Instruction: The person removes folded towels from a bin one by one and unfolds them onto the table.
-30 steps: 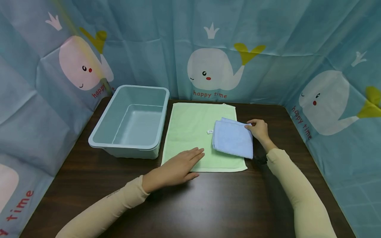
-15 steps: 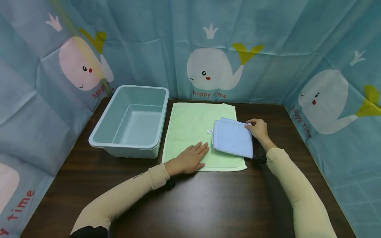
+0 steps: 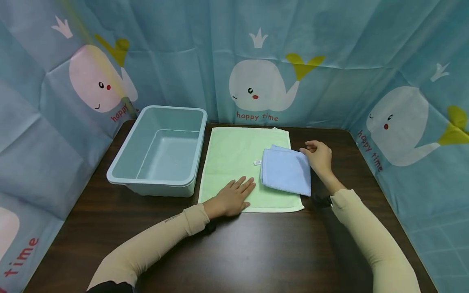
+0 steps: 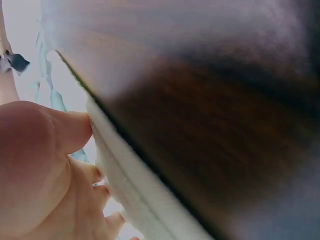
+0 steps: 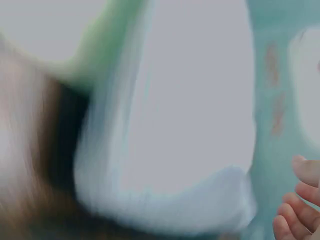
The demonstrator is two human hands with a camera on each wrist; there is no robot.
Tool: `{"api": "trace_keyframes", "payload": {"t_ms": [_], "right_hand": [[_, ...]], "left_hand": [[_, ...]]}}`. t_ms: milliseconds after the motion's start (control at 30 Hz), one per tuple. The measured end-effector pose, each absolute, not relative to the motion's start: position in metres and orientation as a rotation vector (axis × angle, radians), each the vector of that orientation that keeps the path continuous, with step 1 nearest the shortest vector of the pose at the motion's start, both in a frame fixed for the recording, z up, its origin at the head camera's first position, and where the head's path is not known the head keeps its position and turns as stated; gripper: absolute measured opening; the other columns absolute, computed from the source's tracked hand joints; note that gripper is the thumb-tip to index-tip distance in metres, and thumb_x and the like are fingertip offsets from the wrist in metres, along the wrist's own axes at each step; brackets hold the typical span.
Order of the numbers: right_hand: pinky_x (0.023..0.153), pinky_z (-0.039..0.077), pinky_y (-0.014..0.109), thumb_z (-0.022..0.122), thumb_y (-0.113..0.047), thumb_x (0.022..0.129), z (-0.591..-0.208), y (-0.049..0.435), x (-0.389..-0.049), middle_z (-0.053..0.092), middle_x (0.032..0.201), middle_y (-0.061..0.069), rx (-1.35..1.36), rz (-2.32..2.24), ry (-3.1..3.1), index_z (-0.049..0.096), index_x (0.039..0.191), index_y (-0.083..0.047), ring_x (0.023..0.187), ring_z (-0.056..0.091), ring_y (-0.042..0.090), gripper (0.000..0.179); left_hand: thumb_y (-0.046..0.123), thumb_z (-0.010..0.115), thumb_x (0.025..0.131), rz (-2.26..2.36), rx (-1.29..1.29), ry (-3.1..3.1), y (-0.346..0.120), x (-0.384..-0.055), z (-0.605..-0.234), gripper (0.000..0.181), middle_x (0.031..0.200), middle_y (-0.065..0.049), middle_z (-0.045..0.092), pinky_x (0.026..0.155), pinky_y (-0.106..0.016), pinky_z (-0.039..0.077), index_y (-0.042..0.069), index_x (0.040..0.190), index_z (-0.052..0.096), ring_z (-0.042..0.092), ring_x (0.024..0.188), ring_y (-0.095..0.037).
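A light green towel (image 3: 238,152) lies spread on the table. The folded blue towel (image 3: 286,170) rests over its right part, and a small white label shows at the blue towel's left side. My left hand (image 3: 233,197) lies flat on the green towel near its front edge, fingers spread; in the left wrist view the thumb (image 4: 75,131) is right at the towel's edge. Beside the blue towel's upper right corner is my right hand (image 3: 319,158), fingers loosely bent. The right wrist view shows its fingers (image 5: 295,220) apart from the blurred, pale towel (image 5: 195,100), with nothing between them.
A light blue plastic basin (image 3: 170,156) stands to the left of the green towel, with nothing inside it. Behind and at both sides hangs a blue curtain (image 3: 198,73) printed with whales. The dark wooden table (image 3: 256,252) extends toward the front.
My left hand has moved right and forward and settled flat on the green towel. My right hand has let go of the blue towel's corner and shifted slightly away from it.
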State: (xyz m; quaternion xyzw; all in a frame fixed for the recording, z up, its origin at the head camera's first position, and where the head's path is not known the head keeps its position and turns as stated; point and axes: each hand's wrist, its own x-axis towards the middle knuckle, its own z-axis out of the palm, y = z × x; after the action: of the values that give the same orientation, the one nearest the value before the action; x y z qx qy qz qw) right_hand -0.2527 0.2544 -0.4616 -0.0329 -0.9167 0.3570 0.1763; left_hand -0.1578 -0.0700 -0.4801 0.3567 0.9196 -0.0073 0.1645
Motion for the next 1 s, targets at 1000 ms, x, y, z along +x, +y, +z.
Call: {"api": "trace_keyframes", "payload": {"t_ms": [1000], "right_hand": [[0.079, 0.05, 0.023, 0.09, -0.03, 0.07, -0.497, 0.165, -0.186, 0.068, 0.097, 0.001, 0.45, 1.355, -2.774, 0.073, 0.097, -0.016, 0.09, 0.061, 0.015, 0.035]], "left_hand": [[0.046, 0.036, 0.106, -0.021, 1.014, 2.614, -0.071, -0.16, -0.478, 0.068, 0.17, 0.002, 0.003, 0.127, -0.047, 0.018, 0.018, 0.161, 0.008, 0.003, 0.158, -0.024]]}}
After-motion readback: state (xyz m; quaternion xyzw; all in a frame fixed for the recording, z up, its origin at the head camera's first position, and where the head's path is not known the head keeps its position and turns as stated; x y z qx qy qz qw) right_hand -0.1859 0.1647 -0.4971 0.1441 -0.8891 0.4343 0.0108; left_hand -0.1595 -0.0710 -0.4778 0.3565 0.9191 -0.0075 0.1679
